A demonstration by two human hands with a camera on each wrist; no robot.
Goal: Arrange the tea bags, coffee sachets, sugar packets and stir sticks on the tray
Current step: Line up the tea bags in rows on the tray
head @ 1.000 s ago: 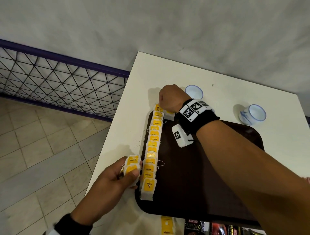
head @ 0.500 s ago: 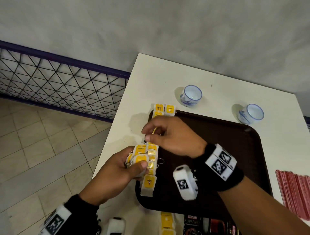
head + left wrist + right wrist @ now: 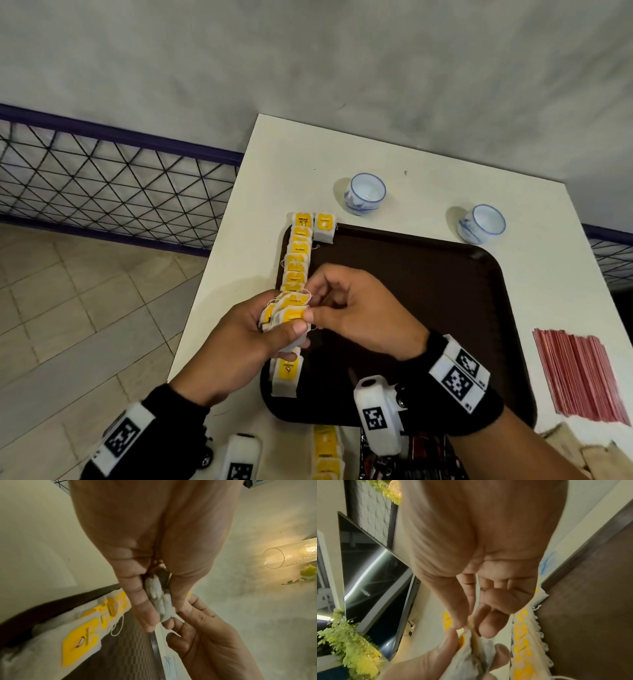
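Holding tea bags (image 3: 297, 267) in row: tray (image 3: 428, 281).

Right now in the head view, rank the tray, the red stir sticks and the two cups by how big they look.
1. tray
2. stir sticks
3. left cup and right cup: they look alike, so no ranking between them.

1. Beyond your grip you see a rough grey wall (image 3: 308, 68).
2. To the left of your grip there is a purple railing with black mesh (image 3: 102, 178), and under it a beige tiled floor (image 3: 68, 325).
3. Under your grip stands a white table (image 3: 428, 178).
4. A glass wall lamp (image 3: 289, 555) glows warm, with green leaves (image 3: 351, 649) nearby.
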